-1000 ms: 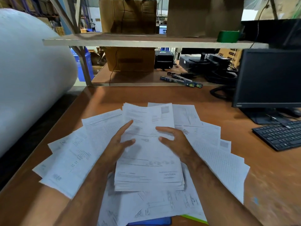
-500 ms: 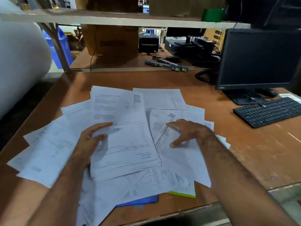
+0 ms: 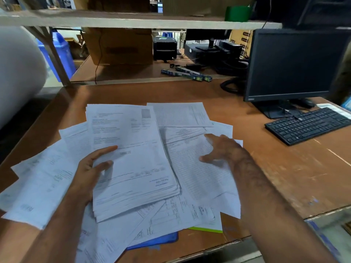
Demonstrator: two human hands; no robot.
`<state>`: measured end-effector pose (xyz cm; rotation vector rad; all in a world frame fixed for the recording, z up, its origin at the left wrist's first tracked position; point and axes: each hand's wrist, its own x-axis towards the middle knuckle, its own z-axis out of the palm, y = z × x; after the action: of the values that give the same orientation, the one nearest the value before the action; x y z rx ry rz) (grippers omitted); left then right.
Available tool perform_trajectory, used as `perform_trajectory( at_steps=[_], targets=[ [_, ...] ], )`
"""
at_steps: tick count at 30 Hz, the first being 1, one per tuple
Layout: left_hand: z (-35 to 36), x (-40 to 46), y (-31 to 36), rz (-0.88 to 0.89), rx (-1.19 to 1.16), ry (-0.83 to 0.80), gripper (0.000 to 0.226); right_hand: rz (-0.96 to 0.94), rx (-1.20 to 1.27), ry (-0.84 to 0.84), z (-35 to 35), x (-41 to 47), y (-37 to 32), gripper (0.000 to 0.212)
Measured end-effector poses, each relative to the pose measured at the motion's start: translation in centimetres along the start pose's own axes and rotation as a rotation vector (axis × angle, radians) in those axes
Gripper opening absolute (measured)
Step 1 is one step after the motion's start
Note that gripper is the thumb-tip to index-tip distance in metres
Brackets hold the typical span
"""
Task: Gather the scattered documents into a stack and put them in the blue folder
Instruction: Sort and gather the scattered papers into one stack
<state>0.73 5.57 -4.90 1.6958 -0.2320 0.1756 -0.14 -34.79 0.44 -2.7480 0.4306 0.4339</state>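
Observation:
A thick stack of white printed documents (image 3: 131, 158) lies in the middle of the brown desk (image 3: 284, 168). My left hand (image 3: 91, 168) grips the stack's left edge, thumb on top. My right hand (image 3: 222, 149) rests flat with fingers spread on loose sheets (image 3: 199, 177) just right of the stack. More scattered sheets (image 3: 43, 179) fan out to the left and toward me. A corner of the blue folder (image 3: 159, 241) shows under the papers at the near edge, the rest hidden. A yellow-green folder edge (image 3: 207, 229) peeks out beside it.
A black monitor (image 3: 292, 63) and keyboard (image 3: 307, 124) stand at the right. Beyond the desk, a lower shelf holds a cardboard box (image 3: 121, 46), a printer (image 3: 165, 47) and cables. A big white roll (image 3: 19, 69) is at the left. The desk's near edge is close to the papers.
My right hand left the stack and moved right onto the loose sheets. My left hand keeps hold of the stack, which has shifted slightly left. The camera view dipped and turned right.

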Motion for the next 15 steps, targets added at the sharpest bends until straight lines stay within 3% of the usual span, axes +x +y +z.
perform_trajectory(
  at_steps=[4, 8, 11, 15],
  targets=[
    [0.1, 0.0, -0.1, -0.026, -0.007, -0.003, 0.041, -0.047, 0.165, 0.051, -0.1, 0.0, 0.7, 0.111],
    [0.1, 0.1, -0.2, -0.054, -0.036, 0.01, 0.043, -0.216, 0.545, 0.234, 0.1, 0.6, 0.9, 0.067],
    [0.1, 0.1, 0.1, -0.07, -0.033, 0.011, 0.043, -0.303, 0.57, 0.323, -1.0, -0.1, 1.2, 0.036],
    [0.4, -0.2, 0.9, -0.079, -0.057, 0.001, 0.043, -0.36, 0.611, 0.273, -4.3, -2.7, 1.5, 0.026]
  ],
)
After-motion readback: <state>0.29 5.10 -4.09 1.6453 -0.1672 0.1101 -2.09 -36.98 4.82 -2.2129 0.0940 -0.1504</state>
